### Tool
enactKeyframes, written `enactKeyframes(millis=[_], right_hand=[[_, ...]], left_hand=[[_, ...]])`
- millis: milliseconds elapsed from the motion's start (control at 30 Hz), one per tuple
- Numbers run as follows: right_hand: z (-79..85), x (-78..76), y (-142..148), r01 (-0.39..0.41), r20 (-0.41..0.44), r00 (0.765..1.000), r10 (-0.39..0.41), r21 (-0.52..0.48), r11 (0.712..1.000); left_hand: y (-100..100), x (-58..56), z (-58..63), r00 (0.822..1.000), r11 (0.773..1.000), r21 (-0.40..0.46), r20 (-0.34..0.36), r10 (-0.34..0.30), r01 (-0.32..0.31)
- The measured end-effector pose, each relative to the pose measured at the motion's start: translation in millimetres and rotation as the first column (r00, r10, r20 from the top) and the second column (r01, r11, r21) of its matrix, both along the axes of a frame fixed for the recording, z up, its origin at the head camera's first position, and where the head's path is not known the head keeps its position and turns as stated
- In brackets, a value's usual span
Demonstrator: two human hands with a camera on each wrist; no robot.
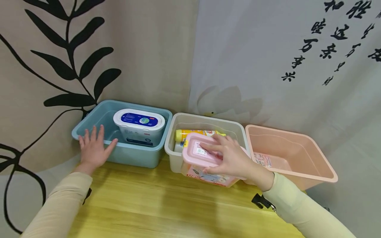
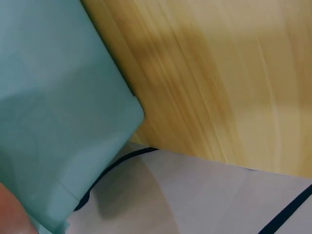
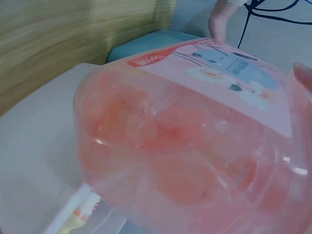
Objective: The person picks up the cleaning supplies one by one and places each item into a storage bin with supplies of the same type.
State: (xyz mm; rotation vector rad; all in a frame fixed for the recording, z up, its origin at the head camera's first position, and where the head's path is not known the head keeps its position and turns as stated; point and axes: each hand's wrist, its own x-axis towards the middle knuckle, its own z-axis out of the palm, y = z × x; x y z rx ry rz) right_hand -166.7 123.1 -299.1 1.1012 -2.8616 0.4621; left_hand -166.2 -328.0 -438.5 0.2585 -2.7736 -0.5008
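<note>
My right hand (image 1: 230, 157) holds a clear plastic tub with a pink lid (image 1: 193, 160) from above, its fingers across the lid. The tub is tilted over the front rim of the cream bin (image 1: 175, 162). Up close in the right wrist view, the tub (image 3: 180, 141) shows pink-orange contents and a flowered label. My left hand (image 1: 93, 150) rests with spread fingers at the front left rim of the blue bin (image 1: 131, 157). Inside that bin stands a white-lidded tub with a dark blue label (image 1: 140, 127). Only a bit of left hand shows in the left wrist view.
A yellow bottle (image 1: 190, 134) lies in the cream bin, with another partly hidden item beside it. To the right stands a pink bin (image 1: 279, 148) with a printed label inside. All three bins line the back of the wooden table (image 1: 143, 201), against a patterned curtain (image 1: 148, 49).
</note>
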Motion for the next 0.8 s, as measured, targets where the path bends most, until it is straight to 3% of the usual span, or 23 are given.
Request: enactKeyframes(millis=[200, 333, 467, 800], right_hand=[[7.3, -8.8, -12, -0.021, 0.0, 1.0, 0.021, -0.01, 1.0], [12.6, -14.4, -20, -0.034, 0.0, 0.999, 0.034, -0.012, 0.999], [18.6, -21.4, -31, -0.035, -0.002, 0.999, 0.035, -0.008, 0.999], [35.0, -40.0, -63, -0.047, -0.002, 0.999, 0.047, 0.003, 0.999]], left_hand=[[-13, 0.7, 7.6, 0.995, 0.995, 0.024, 0.002, 0.099, -0.099], [-32, 7.3, 10.8, 0.983, 0.987, 0.025, 0.093, 0.156, -0.159], [-44, 11.5, 10.8, 0.977, 0.988, 0.037, 0.158, 0.144, -0.152], [-46, 9.0, 7.2, 0.981, 0.993, -0.015, 0.154, 0.119, -0.118]])
